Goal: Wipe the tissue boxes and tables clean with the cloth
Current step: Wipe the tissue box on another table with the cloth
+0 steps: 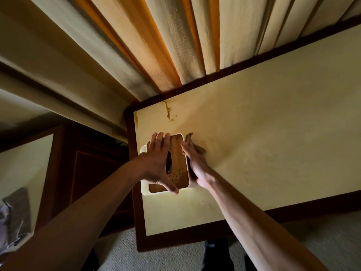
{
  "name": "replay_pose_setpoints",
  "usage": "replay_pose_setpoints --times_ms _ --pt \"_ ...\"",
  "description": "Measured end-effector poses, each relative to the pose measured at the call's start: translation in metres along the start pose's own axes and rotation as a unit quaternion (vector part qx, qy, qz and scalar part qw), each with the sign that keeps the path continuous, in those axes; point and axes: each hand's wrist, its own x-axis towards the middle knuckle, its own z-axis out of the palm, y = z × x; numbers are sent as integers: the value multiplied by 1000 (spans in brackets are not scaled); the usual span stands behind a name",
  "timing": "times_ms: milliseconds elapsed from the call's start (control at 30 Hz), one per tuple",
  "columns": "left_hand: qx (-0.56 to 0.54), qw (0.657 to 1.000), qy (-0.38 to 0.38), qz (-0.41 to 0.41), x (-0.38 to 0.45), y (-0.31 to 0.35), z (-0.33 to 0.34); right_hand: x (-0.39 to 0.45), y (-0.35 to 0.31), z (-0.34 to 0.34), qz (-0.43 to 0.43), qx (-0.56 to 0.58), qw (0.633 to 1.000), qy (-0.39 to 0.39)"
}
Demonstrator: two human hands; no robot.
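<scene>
Head view: hands (159, 163) on tissue box (178, 169)

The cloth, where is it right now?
In the head view the cloth sits under the right hand, against the right side of the tissue box near the table's left end.

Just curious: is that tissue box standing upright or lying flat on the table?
Flat: the tissue box lies with its wooden slotted top facing up on the table, the left hand spread on it.
</scene>
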Motion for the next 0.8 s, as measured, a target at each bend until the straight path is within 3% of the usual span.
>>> replay_pose_setpoints --times_ms 100,233,400,600,800 --pt "-3 1000 0 1 0 0 0 5 -9 2 -40 -62 997 -15" --pt "2 1000 -5 -4 -2 3 -2 -2 -5 1 -133 -40 990 1" --pt "5 1000 -4 2 -1 2 -2 -28 6 9 -172 -23 985 -7" --pt "-2 1000 -4 5 2 -1 1 -50 34 3 -135 20 990 -31" --pt "-5 1000 1 6 2 -1 2 -44 60 -3 -81 21 996 37"
